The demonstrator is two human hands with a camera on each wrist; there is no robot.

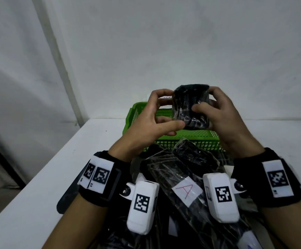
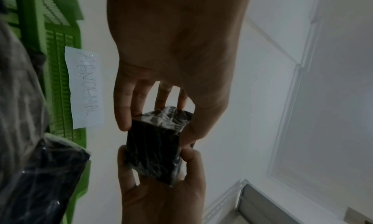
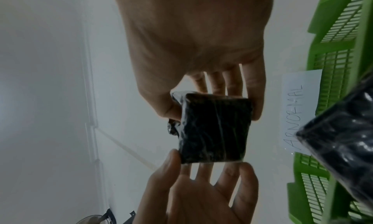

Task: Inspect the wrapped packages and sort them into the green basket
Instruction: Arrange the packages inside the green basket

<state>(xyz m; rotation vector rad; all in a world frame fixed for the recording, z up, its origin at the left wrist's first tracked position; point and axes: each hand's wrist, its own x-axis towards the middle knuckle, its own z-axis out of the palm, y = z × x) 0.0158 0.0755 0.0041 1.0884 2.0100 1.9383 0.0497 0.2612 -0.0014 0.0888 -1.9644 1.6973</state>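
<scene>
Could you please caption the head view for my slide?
Both hands, left hand and right hand, hold a small black wrapped package above the green basket.

Glossy crinkled film wraps the package (image 1: pixel 191 106); plastic basket (image 1: pixel 196 141).

White table, basket and package pile

I see the white table (image 1: pixel 38 186) running from lower left toward mid-frame in the head view; the green basket (image 1: pixel 196 139) stands on it at centre, and a heap of black wrapped packages (image 1: pixel 182 169) lies just below the basket, touching its near wall, one bearing a white label marked "A" (image 1: pixel 186 191).
</scene>
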